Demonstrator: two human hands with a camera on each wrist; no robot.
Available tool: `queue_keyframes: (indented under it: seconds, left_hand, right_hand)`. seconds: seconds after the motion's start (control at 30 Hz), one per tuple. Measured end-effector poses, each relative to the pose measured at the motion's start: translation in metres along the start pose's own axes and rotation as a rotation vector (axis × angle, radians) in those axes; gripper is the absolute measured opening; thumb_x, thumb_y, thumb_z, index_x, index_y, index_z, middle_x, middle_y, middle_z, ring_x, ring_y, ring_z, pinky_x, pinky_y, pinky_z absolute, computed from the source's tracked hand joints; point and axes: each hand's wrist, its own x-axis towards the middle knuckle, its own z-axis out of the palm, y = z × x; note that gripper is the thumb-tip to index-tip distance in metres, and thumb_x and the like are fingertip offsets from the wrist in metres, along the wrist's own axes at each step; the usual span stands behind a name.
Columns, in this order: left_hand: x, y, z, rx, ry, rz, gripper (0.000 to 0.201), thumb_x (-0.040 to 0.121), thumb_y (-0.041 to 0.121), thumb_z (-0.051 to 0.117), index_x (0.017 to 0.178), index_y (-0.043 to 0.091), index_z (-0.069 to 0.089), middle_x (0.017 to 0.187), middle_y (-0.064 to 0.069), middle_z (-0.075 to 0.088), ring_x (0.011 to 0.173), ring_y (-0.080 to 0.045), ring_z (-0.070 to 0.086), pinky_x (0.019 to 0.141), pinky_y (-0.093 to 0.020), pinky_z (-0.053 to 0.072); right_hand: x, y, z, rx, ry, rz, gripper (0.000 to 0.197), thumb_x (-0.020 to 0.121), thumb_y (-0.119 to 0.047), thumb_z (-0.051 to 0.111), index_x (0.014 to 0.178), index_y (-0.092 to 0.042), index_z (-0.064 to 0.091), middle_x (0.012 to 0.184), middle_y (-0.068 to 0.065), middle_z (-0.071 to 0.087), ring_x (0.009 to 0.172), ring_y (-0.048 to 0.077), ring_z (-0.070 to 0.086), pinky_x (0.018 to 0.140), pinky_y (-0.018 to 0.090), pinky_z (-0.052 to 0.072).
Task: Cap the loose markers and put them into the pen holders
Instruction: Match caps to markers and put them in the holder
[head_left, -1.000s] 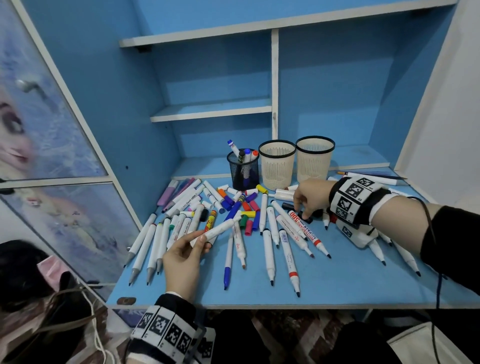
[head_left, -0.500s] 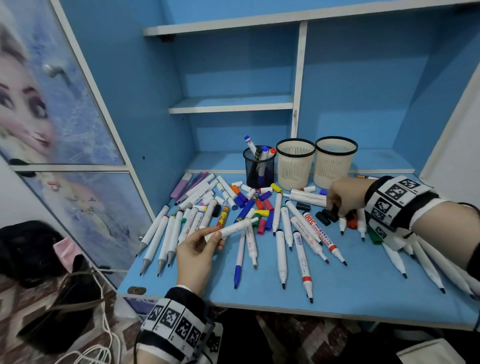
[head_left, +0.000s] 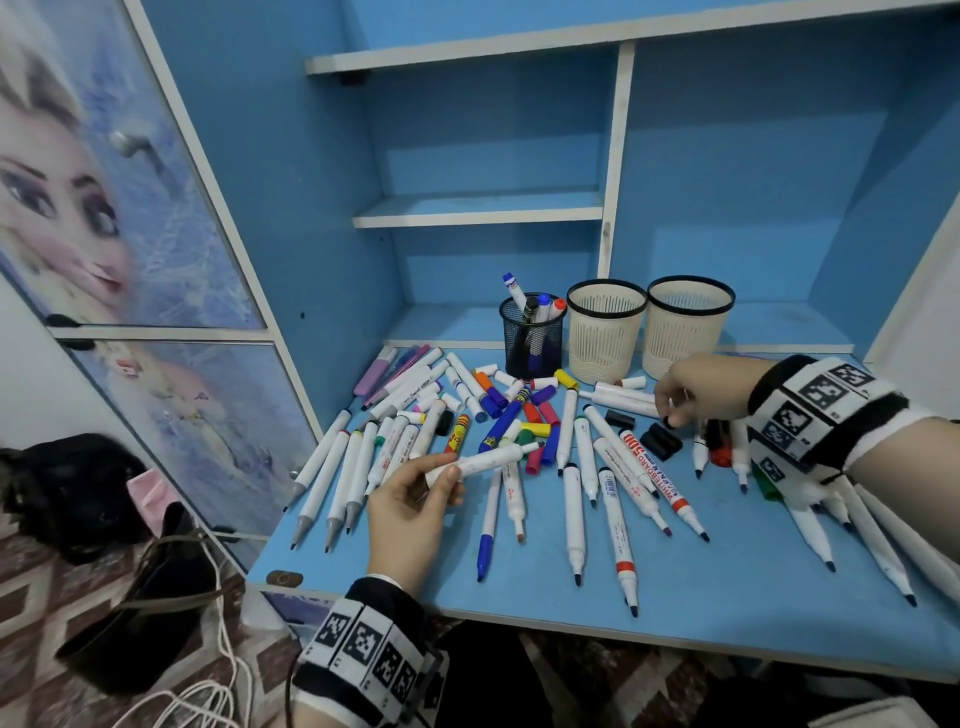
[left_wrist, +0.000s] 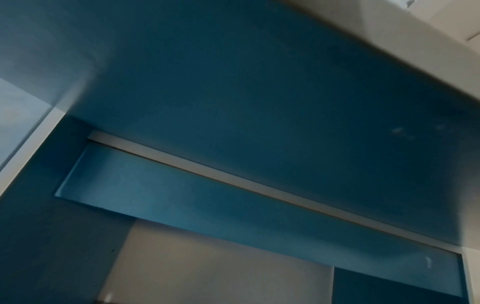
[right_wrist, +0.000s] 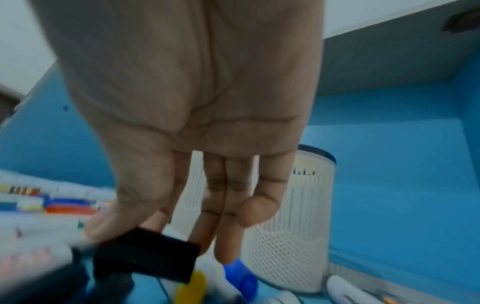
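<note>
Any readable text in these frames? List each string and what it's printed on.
"WHITEBOARD": on the red-printed marker lying on the desk; smaller print beside it is unreadable.
Print on the other marker barrels: too small or blurred.
Wristbands: black-and-white square code patterns, no words.
Wrist views: no text.

place: child's bedroom, home | evidence: blue desk (head_left: 727, 597) with shelves (head_left: 478, 215); cartoon-princess cabinet door (head_left: 78, 197); markers (head_left: 574, 509) strewn across desk
</note>
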Motion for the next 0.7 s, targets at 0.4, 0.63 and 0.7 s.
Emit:
queue_keyframes:
  seconds: [0.4,0.63,0.7]
  left_hand:
    - [0.000,0.001,0.000,0.001,0.005,0.004,0.013,0.087,-0.001,0.059,0.093,0.005,0.069,0.075,-0.012,0.067,0.061,-0.008,0.061,0.063,-0.017,0.054]
    - [-0.002,0.006,0.002,-0.005,0.007,0.019,0.014,0.088,-0.001,0.058,0.093,0.006,0.068,0.076,-0.013,0.067,0.060,-0.006,0.062,0.062,-0.013,0.052]
    - [-0.002,0.007,0.002,0.002,0.011,0.025,0.014,0.088,-0.001,0.057,0.093,0.006,0.068,0.074,-0.012,0.067,0.060,-0.005,0.061,0.062,-0.012,0.051]
  right_hand:
    - [-0.076,-0.032,0.000,1.114,0.235,-0.135,0.039,0.084,0.013,0.057,0.102,-0.019,0.069,0.075,-0.001,0.065,0.070,0.016,0.069,0.069,0.019,0.056]
    - [-0.097,-0.047,0.025,1.981,0.191,-0.037,0.033,0.091,0.011,0.041,0.106,-0.009,0.063,0.082,0.017,0.071,0.076,0.028,0.072,0.065,0.024,0.058]
    - [-0.097,-0.052,0.033,2.101,0.192,0.009,0.030,0.089,0.012,0.042,0.103,-0.008,0.061,0.084,0.019,0.071,0.076,0.030,0.072,0.062,0.027,0.059]
